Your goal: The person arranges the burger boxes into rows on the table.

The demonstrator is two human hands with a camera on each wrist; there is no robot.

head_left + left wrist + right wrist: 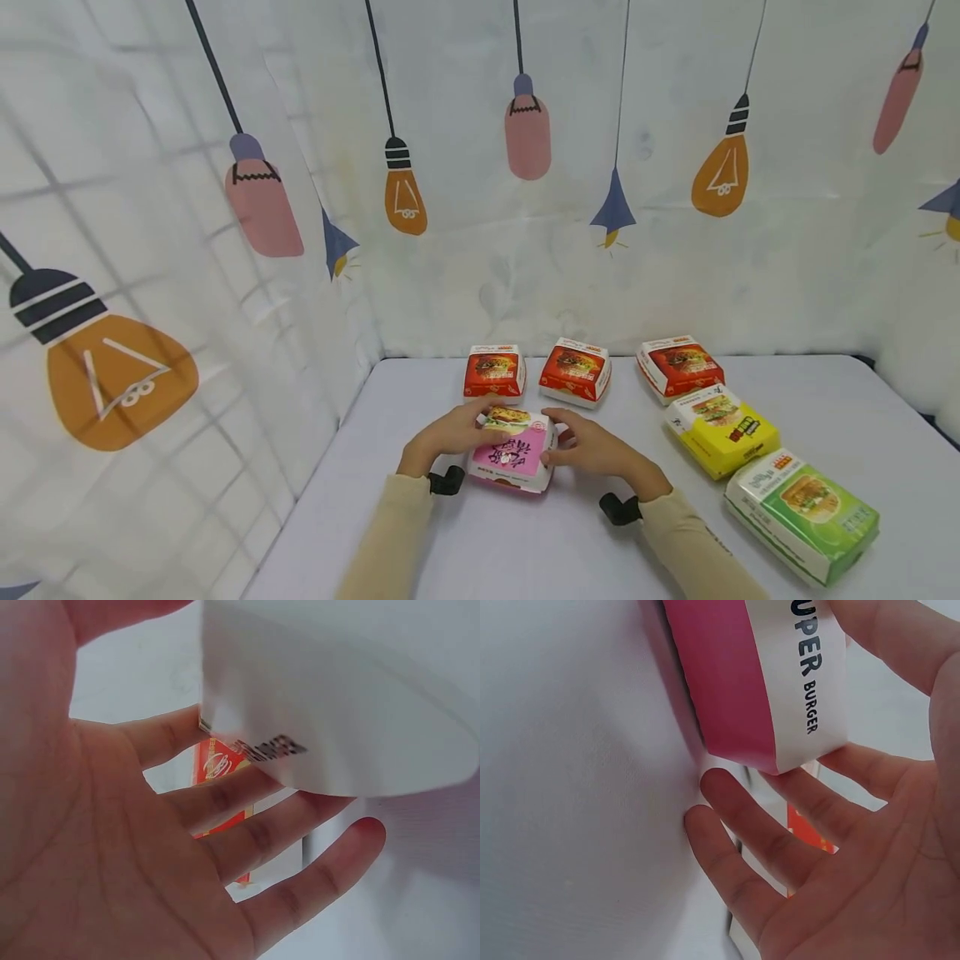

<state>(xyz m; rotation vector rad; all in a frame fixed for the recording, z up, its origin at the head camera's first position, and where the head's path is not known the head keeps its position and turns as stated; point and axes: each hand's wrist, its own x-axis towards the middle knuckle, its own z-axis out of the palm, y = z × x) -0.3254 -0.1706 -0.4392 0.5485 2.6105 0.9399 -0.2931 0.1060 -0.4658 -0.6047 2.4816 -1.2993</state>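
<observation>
A pink and white burger box sits on the table between both hands in the head view, its printed top facing up. At its left side my left hand grips it, thumb over the top edge and fingers round the far corner. My right hand holds the opposite side, thumb near the front and fingers behind. In the left wrist view the white wall of the box covers some fingertips. The right wrist view shows its pink and white side with the words "SUPER BURGER", fingers spread along the far edge.
Behind stand three red burger boxes: left, middle and right. A yellow burger box and a green one continue the line toward the front right. A white printed curtain hangs behind the white table.
</observation>
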